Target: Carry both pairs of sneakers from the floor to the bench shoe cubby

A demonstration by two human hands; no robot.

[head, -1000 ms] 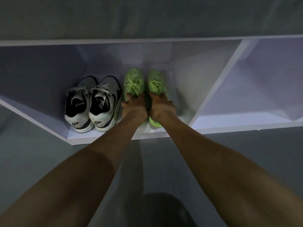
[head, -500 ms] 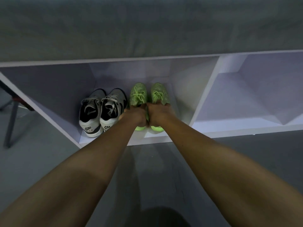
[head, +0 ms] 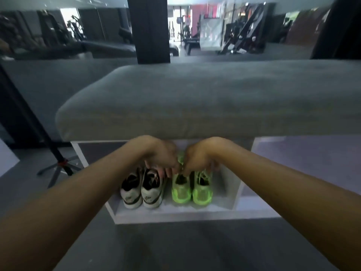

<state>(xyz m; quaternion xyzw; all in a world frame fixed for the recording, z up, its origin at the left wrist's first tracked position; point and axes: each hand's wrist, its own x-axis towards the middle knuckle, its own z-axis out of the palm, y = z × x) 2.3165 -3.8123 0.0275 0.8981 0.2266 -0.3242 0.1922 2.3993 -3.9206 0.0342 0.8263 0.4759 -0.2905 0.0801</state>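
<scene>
Both forearms are reaching forward over the grey floor toward the white cubby. Inside it, the white-and-black sneakers are standing at left and the green sneakers just beside them at right, heels facing outward. The left hand and right hand are hovering side by side over the green pair's laces, fingers curled downward; whether they are gripping is blurred and cannot be told. The grey bench cushion is lying above.

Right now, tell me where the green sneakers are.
The green sneakers sit in the cubby under the bench cushion, just right of the white sneakers, heels facing out.
</scene>
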